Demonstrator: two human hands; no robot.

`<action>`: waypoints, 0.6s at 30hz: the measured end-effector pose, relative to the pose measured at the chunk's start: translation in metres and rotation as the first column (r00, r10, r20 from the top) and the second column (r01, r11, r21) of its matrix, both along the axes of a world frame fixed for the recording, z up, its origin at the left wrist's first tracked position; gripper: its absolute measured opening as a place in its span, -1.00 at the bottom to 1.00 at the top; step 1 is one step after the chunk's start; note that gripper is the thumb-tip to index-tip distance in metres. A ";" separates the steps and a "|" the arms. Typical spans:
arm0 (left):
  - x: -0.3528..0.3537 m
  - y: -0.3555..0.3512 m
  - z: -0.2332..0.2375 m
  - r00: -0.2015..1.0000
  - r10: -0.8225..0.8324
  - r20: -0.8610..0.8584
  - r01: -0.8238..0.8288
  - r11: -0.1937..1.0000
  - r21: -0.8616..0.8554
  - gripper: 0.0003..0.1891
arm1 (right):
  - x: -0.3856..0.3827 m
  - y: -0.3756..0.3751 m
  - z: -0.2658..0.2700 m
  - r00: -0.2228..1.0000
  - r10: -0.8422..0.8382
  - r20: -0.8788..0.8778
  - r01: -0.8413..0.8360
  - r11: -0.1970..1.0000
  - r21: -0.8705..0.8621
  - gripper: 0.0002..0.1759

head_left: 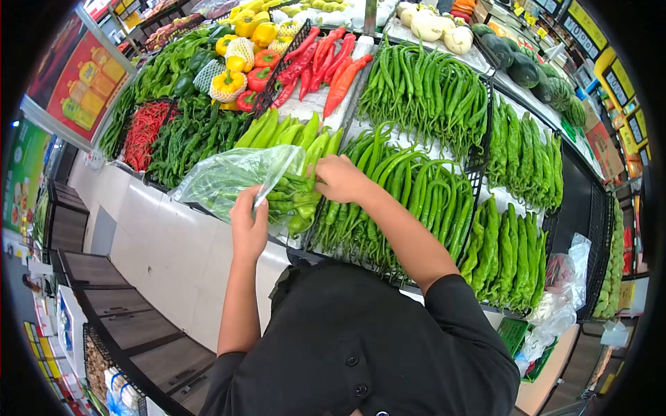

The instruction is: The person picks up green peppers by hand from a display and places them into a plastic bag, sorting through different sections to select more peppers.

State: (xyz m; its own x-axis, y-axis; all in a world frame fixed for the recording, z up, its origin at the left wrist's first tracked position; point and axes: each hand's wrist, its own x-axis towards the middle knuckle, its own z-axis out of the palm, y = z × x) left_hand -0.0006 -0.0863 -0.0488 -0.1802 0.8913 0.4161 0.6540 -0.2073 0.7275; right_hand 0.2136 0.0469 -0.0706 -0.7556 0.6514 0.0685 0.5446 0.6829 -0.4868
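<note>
A clear plastic bag (215,170) with green peppers (281,197) in and at its mouth lies over the front of the display. My left hand (248,220) pinches the bag's lower edge between thumb and fingers. At the right of the bag's mouth, my right hand (338,179) has its fingers curled against the green peppers; what they grip, if anything, is hidden. Light green peppers (288,133) lie just behind the bag. Long green peppers (409,180) are laid in rows beneath and beside my right forearm.
Red long peppers (333,59), yellow peppers (264,34) and thin red chillies (144,135) fill compartments behind and left. More green peppers (524,156) are to the right. A green crate (513,335) with plastic bags stands at the lower right. Tiled floor (159,236) shows at the left.
</note>
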 end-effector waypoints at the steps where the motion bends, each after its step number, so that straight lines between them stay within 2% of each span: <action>1: 0.001 -0.002 0.001 1.000 0.005 0.003 -0.005 1.000 -0.001 -0.76 | 0.001 0.000 0.002 1.000 0.001 -0.013 0.000 1.000 0.011 -0.78; 4: -0.002 -0.003 -0.003 1.000 0.004 0.013 -0.005 1.000 0.012 -0.76 | 0.006 0.002 0.009 1.000 -0.013 -0.017 0.014 0.998 0.069 -0.81; 7: -0.004 -0.003 -0.007 1.000 0.006 0.023 -0.006 1.000 0.016 -0.75 | 0.019 0.002 0.021 0.979 -0.113 -0.167 0.135 0.983 0.128 -0.81; 10: -0.006 -0.002 -0.008 1.000 0.027 0.002 -0.027 0.999 -0.023 -0.75 | 0.045 0.000 0.029 0.888 -0.221 -0.403 0.312 0.934 0.176 -0.82; 14: -0.007 0.002 -0.014 1.000 0.012 0.003 -0.012 1.000 -0.025 -0.77 | 0.098 0.000 0.045 0.768 -0.355 -0.533 0.502 0.851 0.156 -0.82; 17: -0.008 0.005 -0.014 1.000 -0.013 0.012 0.014 0.999 -0.044 -0.78 | 0.147 0.004 0.058 0.618 -0.463 -0.636 0.610 0.793 0.015 -0.81; 18: -0.008 0.006 -0.013 1.000 -0.020 0.020 0.021 0.999 -0.043 -0.78 | 0.160 -0.001 0.069 0.528 -0.551 -0.646 0.662 0.744 -0.094 -0.80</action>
